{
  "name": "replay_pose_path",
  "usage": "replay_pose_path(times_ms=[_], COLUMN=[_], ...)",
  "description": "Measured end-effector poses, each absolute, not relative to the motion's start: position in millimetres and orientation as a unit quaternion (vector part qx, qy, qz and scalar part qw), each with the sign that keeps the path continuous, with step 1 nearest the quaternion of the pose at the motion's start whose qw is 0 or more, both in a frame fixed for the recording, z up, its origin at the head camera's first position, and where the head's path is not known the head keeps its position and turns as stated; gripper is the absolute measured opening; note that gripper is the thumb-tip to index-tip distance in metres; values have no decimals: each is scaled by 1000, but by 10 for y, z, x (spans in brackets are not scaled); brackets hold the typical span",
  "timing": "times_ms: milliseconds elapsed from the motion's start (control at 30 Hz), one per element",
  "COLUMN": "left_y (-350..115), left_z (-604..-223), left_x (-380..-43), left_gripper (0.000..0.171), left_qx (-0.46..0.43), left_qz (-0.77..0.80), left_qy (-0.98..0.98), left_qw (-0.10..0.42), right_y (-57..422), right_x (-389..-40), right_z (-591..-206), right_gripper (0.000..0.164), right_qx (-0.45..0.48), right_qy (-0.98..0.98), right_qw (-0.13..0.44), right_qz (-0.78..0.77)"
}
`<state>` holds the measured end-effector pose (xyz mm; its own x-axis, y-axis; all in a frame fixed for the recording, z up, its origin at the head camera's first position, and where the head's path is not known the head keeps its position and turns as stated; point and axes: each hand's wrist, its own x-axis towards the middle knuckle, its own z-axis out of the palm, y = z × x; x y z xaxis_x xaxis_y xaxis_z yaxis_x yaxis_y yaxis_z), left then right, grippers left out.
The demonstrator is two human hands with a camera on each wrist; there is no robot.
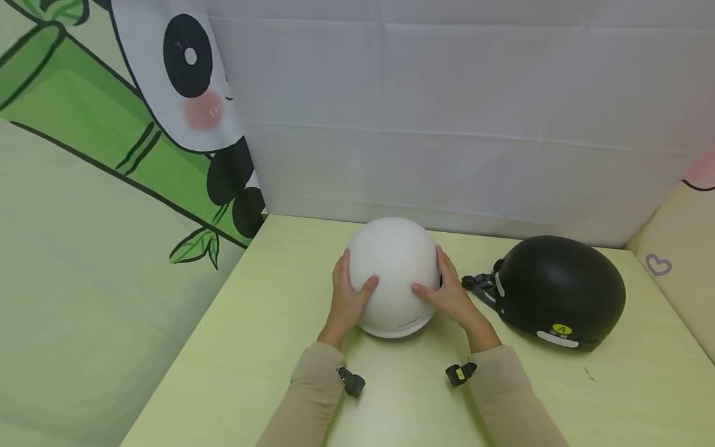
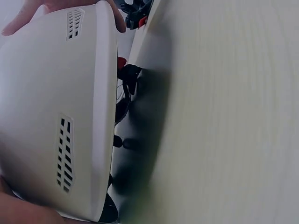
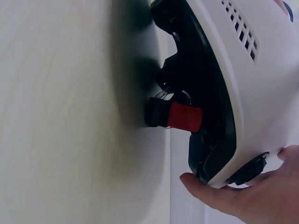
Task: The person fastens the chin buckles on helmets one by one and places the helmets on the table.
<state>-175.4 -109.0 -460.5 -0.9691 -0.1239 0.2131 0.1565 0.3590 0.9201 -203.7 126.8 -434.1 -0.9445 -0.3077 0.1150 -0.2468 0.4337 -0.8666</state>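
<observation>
Between both hands is a white helmet (image 1: 393, 273), its smooth dome facing up and vent slots showing in both wrist views. My left hand (image 1: 349, 301) grips its left side, thumb on the dome. On the opposite side my right hand (image 1: 449, 295) holds it, with the thumb on top and a fingertip at the lower rim in the right wrist view. Beneath the rim, black inner padding (image 3: 215, 135) and a red strap piece (image 3: 185, 116) show, close over the table. A black helmet (image 1: 558, 292) lies to the right of my right hand.
The pale wooden table (image 1: 240, 360) ends at its left edge and meets a white cloth wall (image 1: 447, 112) behind. The black helmet's strap and buckle (image 1: 475, 284) stick out toward the white one. A panda-and-bamboo backdrop (image 1: 112, 186) hangs at left.
</observation>
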Motion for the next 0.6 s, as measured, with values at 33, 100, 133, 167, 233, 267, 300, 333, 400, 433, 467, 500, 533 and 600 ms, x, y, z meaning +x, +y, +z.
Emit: replay_pose_path(times_ms=[33,100,133,167,233,267,300,333,400,433,467,500,533,600], left_y=[-1078,-1050,-1038,-1026,-1012,-1007,-1002,-1000,-1002,-1003,-1003,-1003,-1001,-994], left_z=[-4612,-4617,-4622,-4622,-4627,-4628,-4628,-4624,-4622,-4623,-4625,-4630,-4636,-4656], left_x=[-1770,-1795,-1809,-1819,-1845,-1856,-1869,-1877,-1900,-1910,-1919,-1929,-1937,-1949], left_gripper=[92,93,93,93,93,93,93,93,93,93,93,94,94,96], left_qx=[-7,-2,0,3,10,13,16,22,28,29,28,27,25,19], left_qz=[-563,-560,-559,-556,-547,-543,-538,-533,-522,-517,-512,-508,-504,-498], left_qy=[-817,-819,-821,-823,-829,-832,-836,-839,-846,-848,-851,-853,-855,-859], left_qw=[124,121,119,117,112,109,107,107,110,112,114,117,119,121], right_y=[1279,1304,1316,1326,1337,1340,1344,1344,1337,1335,1333,1331,1330,1327], right_x=[-2057,-2096,-2116,-2136,-2166,-2181,-2194,-2211,-2240,-2253,-2263,-2272,-2275,-2247], right_z=[-4350,-4370,-4382,-4397,-4419,-4432,-4442,-4453,-4469,-4474,-4478,-4486,-4492,-4451], right_gripper=[105,107,107,108,110,111,112,113,114,114,115,115,116,117], right_qx=[-167,-171,-172,-173,-175,-176,-175,-175,-175,-174,-173,-173,-175,-180], right_qy=[846,847,846,846,845,844,843,844,844,845,846,845,843,836], right_qw=[30,34,37,40,49,53,56,59,63,65,66,66,68,76], right_qz=[-505,-503,-502,-502,-503,-504,-505,-504,-503,-501,-500,-501,-504,-513])
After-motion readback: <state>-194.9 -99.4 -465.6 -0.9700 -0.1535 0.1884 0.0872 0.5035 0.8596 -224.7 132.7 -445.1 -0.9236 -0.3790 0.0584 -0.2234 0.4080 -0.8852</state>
